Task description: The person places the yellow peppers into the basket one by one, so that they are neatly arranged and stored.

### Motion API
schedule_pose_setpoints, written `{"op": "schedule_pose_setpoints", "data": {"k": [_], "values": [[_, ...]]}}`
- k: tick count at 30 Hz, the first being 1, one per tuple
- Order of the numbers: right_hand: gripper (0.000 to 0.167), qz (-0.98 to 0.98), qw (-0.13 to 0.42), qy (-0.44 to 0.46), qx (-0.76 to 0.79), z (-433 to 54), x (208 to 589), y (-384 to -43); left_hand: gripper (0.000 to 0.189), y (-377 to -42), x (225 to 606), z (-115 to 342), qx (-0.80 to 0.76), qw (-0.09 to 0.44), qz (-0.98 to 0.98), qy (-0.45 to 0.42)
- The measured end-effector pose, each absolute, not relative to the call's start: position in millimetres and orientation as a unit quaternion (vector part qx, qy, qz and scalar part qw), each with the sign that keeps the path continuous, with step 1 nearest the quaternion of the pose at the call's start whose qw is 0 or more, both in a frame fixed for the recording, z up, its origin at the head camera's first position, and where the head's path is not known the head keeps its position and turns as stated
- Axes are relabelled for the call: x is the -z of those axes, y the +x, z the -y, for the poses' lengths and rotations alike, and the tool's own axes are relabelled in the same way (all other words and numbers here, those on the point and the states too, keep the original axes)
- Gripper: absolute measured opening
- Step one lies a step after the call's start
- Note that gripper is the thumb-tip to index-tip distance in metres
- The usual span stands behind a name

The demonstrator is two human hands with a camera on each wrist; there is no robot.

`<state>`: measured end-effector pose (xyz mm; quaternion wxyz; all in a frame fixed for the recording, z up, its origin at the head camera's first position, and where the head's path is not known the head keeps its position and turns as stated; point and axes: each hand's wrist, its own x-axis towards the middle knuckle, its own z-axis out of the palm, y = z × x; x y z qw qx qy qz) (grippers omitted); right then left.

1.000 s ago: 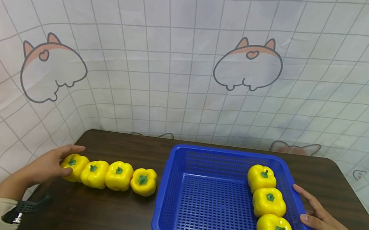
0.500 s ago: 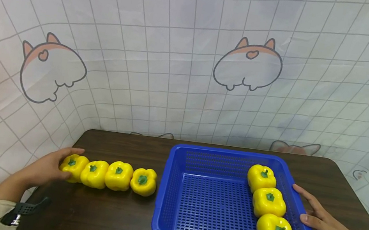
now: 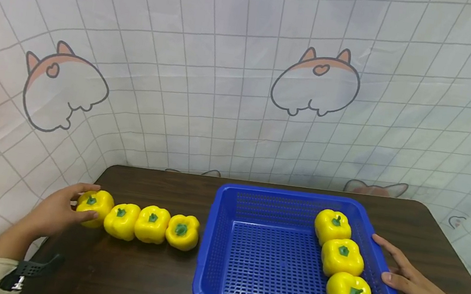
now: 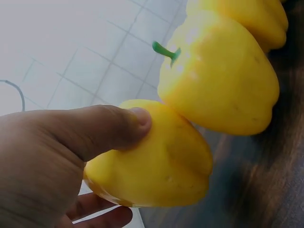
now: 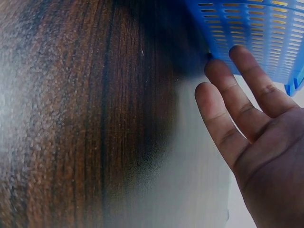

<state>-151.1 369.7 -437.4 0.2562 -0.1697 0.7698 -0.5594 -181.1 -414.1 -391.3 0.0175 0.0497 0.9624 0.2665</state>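
Note:
My left hand pinches the leftmost yellow bell pepper between thumb and fingers. In the left wrist view this bell pepper appears raised slightly off the table, beside a neighbouring bell pepper with a green stem. Three more bell peppers stand in a row to its right. Fairly straight fingers of my right hand touch the right rim of a blue plastic basket. Along the basket's right side sit three yellow bell peppers in a line. The right wrist view shows the basket's slotted wall beyond the fingertips.
The dark wood-grain table carries everything. Behind it hangs a white gridded sheet with cartoon corgi prints. A dark watch strap is on my left wrist.
My left hand has closed on the leftmost bell pepper and lifted it slightly, leaving a small gap from its neighbour. The right hand keeps its place at the basket's rim.

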Motion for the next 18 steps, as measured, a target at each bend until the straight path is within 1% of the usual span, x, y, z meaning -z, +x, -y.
{"op": "schedule_pose_setpoints", "data": {"k": [4, 14, 18], "values": [[0.065, -0.773, 0.254, -0.167, 0.556, -369.1, 436.4, -151.6, 0.077, -180.9, 381.0, 409.5, -0.267, 0.001, -0.963, 0.040], [0.066, -0.777, 0.254, -0.157, 0.554, -368.4, 436.4, -152.4, 0.075, -178.1, 358.3, 403.6, -0.276, -0.035, -0.959, 0.050], [0.065, -0.769, 0.259, -0.163, 0.562, -369.5, 436.8, -152.2, 0.078, -178.7, 353.1, 399.7, -0.284, -0.037, -0.957, 0.046]]}}
